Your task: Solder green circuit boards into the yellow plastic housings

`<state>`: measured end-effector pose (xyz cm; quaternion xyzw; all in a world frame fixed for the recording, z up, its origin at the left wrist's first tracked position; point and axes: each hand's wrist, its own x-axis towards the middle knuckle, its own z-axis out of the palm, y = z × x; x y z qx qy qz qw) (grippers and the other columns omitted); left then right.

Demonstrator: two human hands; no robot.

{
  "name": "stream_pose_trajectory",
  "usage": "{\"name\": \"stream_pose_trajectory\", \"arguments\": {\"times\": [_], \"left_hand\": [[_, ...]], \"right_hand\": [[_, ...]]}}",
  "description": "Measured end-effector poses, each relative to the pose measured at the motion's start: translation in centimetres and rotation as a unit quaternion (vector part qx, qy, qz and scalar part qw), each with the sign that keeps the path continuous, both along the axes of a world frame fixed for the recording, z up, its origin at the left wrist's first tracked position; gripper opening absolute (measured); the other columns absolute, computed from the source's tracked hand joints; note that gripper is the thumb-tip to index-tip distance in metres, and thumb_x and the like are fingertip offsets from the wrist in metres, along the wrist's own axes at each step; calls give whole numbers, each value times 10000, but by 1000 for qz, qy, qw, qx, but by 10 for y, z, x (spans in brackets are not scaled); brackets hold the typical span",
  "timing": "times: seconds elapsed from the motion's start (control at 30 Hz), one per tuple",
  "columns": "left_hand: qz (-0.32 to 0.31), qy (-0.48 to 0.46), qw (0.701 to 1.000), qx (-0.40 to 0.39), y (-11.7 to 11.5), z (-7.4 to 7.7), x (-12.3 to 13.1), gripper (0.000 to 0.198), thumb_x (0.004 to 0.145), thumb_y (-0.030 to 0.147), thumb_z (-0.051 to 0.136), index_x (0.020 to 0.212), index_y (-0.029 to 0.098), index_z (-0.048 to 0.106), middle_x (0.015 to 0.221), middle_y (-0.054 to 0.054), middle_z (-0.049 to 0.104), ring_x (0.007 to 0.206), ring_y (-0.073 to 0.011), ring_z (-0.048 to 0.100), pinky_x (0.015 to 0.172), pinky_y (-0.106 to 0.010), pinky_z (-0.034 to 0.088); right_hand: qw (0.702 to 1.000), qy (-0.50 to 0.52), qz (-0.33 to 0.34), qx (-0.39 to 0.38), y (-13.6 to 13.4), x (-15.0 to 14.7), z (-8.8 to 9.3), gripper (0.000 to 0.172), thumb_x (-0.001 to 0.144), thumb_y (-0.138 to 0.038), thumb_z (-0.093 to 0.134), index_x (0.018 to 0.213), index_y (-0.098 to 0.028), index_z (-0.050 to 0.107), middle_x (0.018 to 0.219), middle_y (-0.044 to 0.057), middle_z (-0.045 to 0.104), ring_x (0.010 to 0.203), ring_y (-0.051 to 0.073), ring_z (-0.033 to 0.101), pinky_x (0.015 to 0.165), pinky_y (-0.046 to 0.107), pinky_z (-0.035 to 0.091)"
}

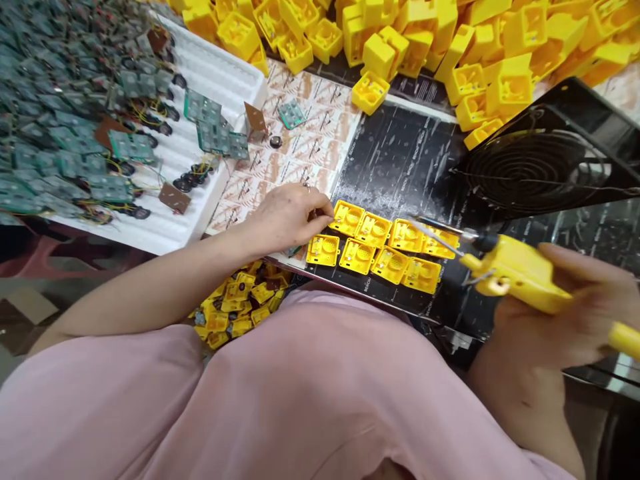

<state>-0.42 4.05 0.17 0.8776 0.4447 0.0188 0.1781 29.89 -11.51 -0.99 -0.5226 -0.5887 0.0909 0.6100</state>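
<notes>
Left hand [290,217]: grip bunched at left end of yellow housings [380,245], contents untellable. Housings: two rows on near surface, open side up, likely for tool access. Right hand [555,320]: grip wrapped round yellow tool [520,272], tip over rows.

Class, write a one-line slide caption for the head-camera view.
Left hand touches two rows of yellow housings; right hand holds a yellow soldering gun, tip over them.

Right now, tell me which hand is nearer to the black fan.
Right. The right hand, holding a yellow tool, sits below the fan; the left hand is far to its left, at the yellow housings.
</notes>
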Motion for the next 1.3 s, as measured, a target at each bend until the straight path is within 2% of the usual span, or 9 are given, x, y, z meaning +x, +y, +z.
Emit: {"name": "stream_pose_trajectory", "arguments": {"times": [0.03, 0.1, 0.27, 0.4, 0.53, 0.9, 1.07, 1.23, 1.3], "left_hand": [[8, 0, 1000, -11, 0, 2, 0, 314, 986, 308, 604, 1082, 198, 881, 1005, -74, 866, 968, -257, 812, 929, -351, 600], [19, 6, 999, -28, 1, 6, 0, 307, 978, 295, 613, 1094, 199, 880, 987, -65, 863, 936, -241, 810, 917, -335, 594], [8, 59, 998, -28, 5, 14, 6, 308, 962, 277, 607, 1087, 201, 878, 1013, -67, 865, 978, -256, 817, 898, -329, 581], [-13, 93, 995, -28, 7, 16, 13, 294, 924, 254, 602, 1035, 206, 871, 873, -40, 832, 882, -246, 801, 792, -304, 536], [-20, 114, 993, -32, 9, 18, 17, 277, 907, 236, 604, 999, 217, 865, 813, -28, 806, 857, -247, 793, 728, -297, 480], [-24, 116, 993, -19, 10, 18, 19, 273, 874, 229, 603, 975, 215, 857, 817, -36, 803, 893, -272, 801, 725, -309, 475], [-31, 145, 988, -32, 10, 21, 20, 272, 903, 245, 596, 973, 202, 856, 839, -55, 792, 950, -294, 803, 794, -325, 513], [-22, 140, 989, -38, 11, 22, 22, 278, 883, 244, 585, 961, 209, 849, 830, -53, 775, 953, -300, 798, 861, -352, 551], [-34, 120, 992, -27, 11, 19, 18, 269, 897, 265, 577, 934, 210, 838, 814, -51, 766, 929, -290, 789, 907, -376, 564]], "right_hand": [[1000, -17, -5, -6, -1, -4, 2, 317, 1143, -409, 611, 1378, -361, 818, 1158, 27, 824, 979, 277, 812, 705, 423, 680], [998, -53, -14, 1, -1, -12, 5, 362, 1032, -293, 792, 1391, -332, 815, 1133, 54, 841, 884, 270, 807, 682, 421, 672], [978, -149, 144, -14, 10, -19, 12, 572, 931, -166, 878, 1466, -308, 736, 1036, 47, 848, 800, 230, 801, 648, 361, 691], [954, -223, 200, -20, 17, -23, 17, 341, 941, -124, 863, 1243, -218, 736, 913, 33, 811, 807, 191, 812, 720, 292, 717], [946, -261, 187, -33, 19, -29, 19, 262, 917, -103, 881, 1063, -223, 699, 917, 13, 796, 773, 165, 792, 699, 271, 701], [911, -340, 230, -33, 28, -40, 48, 201, 954, -128, 871, 1020, -175, 687, 900, 54, 797, 757, 159, 770, 671, 270, 652], [929, -297, 186, -118, 16, -29, 49, 127, 985, -115, 802, 980, -212, 720, 899, 45, 785, 828, 189, 803, 794, 304, 685], [939, -278, 182, -92, 19, -26, 40, 53, 1047, -225, 768, 1034, -252, 724, 901, 34, 787, 797, 176, 790, 706, 274, 690], [950, -248, 176, -74, 21, -27, 37, 150, 1043, -224, 769, 1171, -299, 748, 896, 20, 795, 774, 194, 790, 651, 301, 695]]}}
